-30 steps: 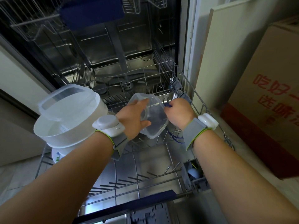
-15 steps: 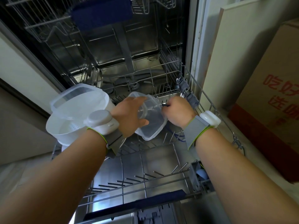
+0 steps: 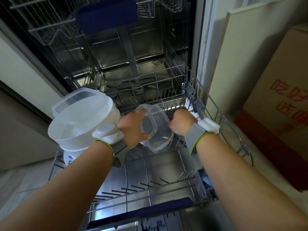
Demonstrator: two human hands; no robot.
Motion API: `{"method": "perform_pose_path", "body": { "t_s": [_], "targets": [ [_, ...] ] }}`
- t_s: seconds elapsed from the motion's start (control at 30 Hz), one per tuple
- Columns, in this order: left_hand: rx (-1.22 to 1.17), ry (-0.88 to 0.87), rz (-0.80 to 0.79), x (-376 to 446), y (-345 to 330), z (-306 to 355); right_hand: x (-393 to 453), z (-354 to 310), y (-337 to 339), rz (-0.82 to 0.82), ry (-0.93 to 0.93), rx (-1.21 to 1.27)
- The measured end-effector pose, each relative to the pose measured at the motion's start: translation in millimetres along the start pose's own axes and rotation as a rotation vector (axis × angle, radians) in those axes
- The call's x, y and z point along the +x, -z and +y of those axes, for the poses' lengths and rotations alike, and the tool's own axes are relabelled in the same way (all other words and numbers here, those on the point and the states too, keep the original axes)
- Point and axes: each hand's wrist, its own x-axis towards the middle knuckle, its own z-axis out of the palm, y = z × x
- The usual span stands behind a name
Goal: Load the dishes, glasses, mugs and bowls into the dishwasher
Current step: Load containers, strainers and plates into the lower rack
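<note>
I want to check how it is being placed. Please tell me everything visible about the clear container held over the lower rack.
The clear container looks like transparent plastic, rectangular with rounded corners and a thick rim, and empty. It is tilted on edge above the tines of the lower rack. The left hand grips its left rim, thumb across the front. The right hand, fingers curled, is at its right edge.

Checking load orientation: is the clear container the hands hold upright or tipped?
Tipped: the clear container stands on edge over the lower rack, held by the left hand.
</note>
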Motion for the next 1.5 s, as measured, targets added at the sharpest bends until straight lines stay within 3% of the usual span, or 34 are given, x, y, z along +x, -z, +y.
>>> {"method": "perform_pose_path", "body": {
  "t_s": [0.13, 0.33, 0.53, 0.7, 0.93, 1.1, 1.33, 1.5],
  "targets": [
    [0.013, 0.01, -0.039, -1, 0, -4, 2, 3, -1, -0.03, -0.024, 0.038],
    [-0.001, 0.044, 0.026, -1, 1, -7, 1, 4, 2, 0.147, 0.107, 0.227],
    [0.001, 0.12, 0.003, 4, 6, -10, -3, 1, 3, 0.189, 0.2, 0.322],
    [0.009, 0.036, 0.019, 3, 6, -8, -4, 2, 3, 0.188, 0.213, 0.362],
    [-0.068, 0.003, 0.021, 0, -9, -8, -4, 17, 3, 0.084, 0.134, 0.321],
    [0.035, -0.054, 0.054, -1, -15, -5, -3, 23, 1, 0.1, 0.089, 0.301],
    [-0.014, -0.042, 0.147, 3, 16, 4, 7, 21, 0, 0.205, 0.067, 0.659],
    [0.049, -0.021, 0.1, 4, 22, 1, 14, 16, -5, 0.139, 0.031, 0.586]
  ]
}}
